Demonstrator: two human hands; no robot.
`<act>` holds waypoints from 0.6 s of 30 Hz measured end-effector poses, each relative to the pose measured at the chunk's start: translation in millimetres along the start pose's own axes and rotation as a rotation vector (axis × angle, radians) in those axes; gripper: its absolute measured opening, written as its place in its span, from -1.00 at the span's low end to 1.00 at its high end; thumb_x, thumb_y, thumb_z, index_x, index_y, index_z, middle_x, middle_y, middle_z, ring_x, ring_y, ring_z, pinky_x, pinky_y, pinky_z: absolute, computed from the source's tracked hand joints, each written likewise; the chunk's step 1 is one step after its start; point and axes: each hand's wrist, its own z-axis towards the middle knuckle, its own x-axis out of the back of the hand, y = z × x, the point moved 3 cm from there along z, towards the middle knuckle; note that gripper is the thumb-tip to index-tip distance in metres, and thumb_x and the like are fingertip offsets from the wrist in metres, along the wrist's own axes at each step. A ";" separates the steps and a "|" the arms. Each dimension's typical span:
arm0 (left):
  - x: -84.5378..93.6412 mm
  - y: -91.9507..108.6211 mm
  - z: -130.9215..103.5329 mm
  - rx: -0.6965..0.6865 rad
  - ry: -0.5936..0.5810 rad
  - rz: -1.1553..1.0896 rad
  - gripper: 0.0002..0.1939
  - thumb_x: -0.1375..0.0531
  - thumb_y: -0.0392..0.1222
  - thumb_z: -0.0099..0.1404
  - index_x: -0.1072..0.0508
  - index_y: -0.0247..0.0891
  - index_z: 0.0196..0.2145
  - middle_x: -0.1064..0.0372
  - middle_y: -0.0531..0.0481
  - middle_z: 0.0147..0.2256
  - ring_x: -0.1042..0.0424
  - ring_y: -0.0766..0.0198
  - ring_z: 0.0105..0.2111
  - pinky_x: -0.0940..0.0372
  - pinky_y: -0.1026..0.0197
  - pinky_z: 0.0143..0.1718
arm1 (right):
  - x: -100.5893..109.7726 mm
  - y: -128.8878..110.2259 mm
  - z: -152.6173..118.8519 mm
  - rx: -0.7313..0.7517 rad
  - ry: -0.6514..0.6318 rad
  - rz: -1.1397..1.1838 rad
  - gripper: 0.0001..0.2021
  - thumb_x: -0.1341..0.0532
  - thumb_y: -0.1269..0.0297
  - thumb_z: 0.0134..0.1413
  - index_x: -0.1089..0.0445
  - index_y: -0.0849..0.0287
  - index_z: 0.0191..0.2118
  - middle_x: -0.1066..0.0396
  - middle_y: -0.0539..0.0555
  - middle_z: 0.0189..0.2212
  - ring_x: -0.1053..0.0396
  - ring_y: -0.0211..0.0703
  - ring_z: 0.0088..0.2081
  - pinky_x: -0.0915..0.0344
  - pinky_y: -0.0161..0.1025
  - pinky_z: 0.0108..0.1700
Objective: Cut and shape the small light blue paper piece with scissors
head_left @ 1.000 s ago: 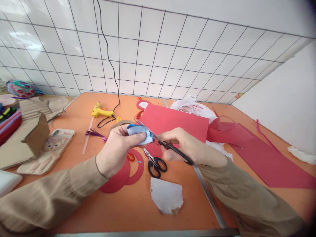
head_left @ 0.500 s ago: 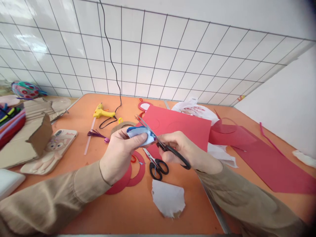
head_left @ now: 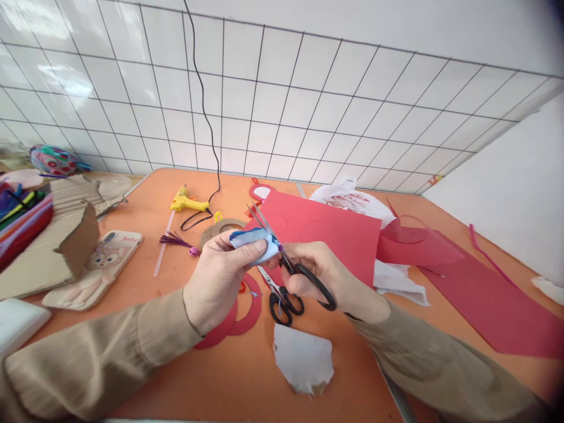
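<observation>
My left hand (head_left: 220, 276) pinches a small folded piece of light blue fabric (head_left: 259, 247), darker blue along its upper edge, with the thumb on top. In my right hand (head_left: 326, 273) is a pair of black-handled scissors (head_left: 304, 270), its blades pointing up and left against the fabric's right end, the tips a little apart. Below my hands a second pair of scissors (head_left: 284, 302) lies on the table, partly over red paper rings (head_left: 251, 320). Nearer the front edge lies a ragged whitish scrap (head_left: 304, 358).
Red sheets (head_left: 343, 229) cover the orange table (head_left: 211, 382) behind and right. A white plastic bag (head_left: 352, 200) lies at the back. Leftward are a yellow glue gun (head_left: 187, 201) with a cord, a phone (head_left: 97, 267), cardboard (head_left: 53, 252) and pipe cleaners (head_left: 26, 223).
The view has shifted slightly, so the table items appear a little further right. The handles of the held scissors have closed slightly; both hands keep their hold.
</observation>
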 end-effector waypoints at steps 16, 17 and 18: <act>1.5 -2.1 0.4 0.006 0.018 -0.040 -0.80 -0.43 -0.30 0.00 -0.46 -0.27 -0.61 -0.44 0.07 -0.53 -0.38 0.34 -0.48 -0.32 0.21 -0.31 | -3.3 -0.6 1.8 0.032 0.043 -0.001 -0.44 -0.30 -0.27 -0.06 -0.42 0.24 -0.34 -0.23 -0.04 -0.55 -0.17 -0.27 -0.50 -0.14 -0.30 -0.48; 1.7 -1.9 0.5 0.007 0.017 -0.036 -0.81 -0.42 -0.30 0.00 -0.48 -0.27 -0.60 -0.44 0.07 -0.52 -0.38 0.34 -0.48 -0.32 0.21 -0.30 | -3.3 -0.9 1.7 0.030 0.045 -0.002 -0.46 -0.31 -0.26 -0.06 -0.41 0.24 -0.35 -0.23 -0.04 -0.55 -0.18 -0.27 -0.50 -0.15 -0.30 -0.47; 1.9 -1.7 0.5 0.008 0.017 -0.033 -0.82 -0.42 -0.30 0.00 -0.48 -0.26 -0.59 -0.44 0.07 -0.53 -0.39 0.34 -0.49 -0.32 0.21 -0.30 | -3.4 -0.9 1.6 0.027 0.045 -0.003 -0.46 -0.31 -0.25 -0.05 -0.41 0.24 -0.36 -0.23 -0.04 -0.55 -0.18 -0.27 -0.50 -0.15 -0.30 -0.47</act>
